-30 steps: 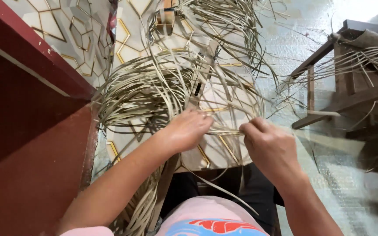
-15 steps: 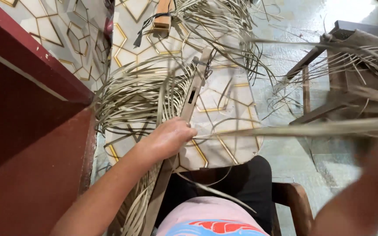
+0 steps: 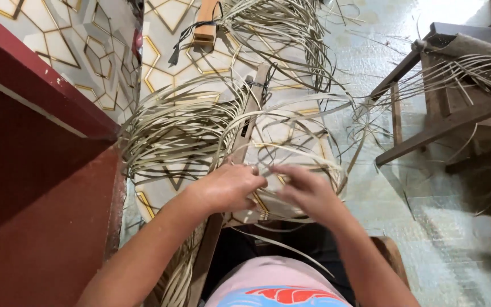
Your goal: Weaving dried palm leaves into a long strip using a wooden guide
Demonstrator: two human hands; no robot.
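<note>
My left hand (image 3: 228,185) is closed on thin pale plant strips (image 3: 171,133) where they cross a long wooden bar (image 3: 249,122) that slants over the patterned floor. My right hand (image 3: 309,191), slightly blurred, sits just right of it with its fingers pinched on a strip that loops out to the right (image 3: 328,165). The fingertips of both hands nearly touch. A fan of many strips spreads left of the bar. My lap, in dark trousers and a pink top (image 3: 282,284), lies below the hands.
A dark red step or ledge (image 3: 35,187) fills the left side. A wooden block with a black cord (image 3: 206,25) lies at the top beside another heap of strips (image 3: 282,34). A dark wooden bench draped with strips (image 3: 444,108) stands at right.
My right hand, which had swung far out to the right drawing a long strip, has come back beside the left hand. The left hand has stayed at the bar.
</note>
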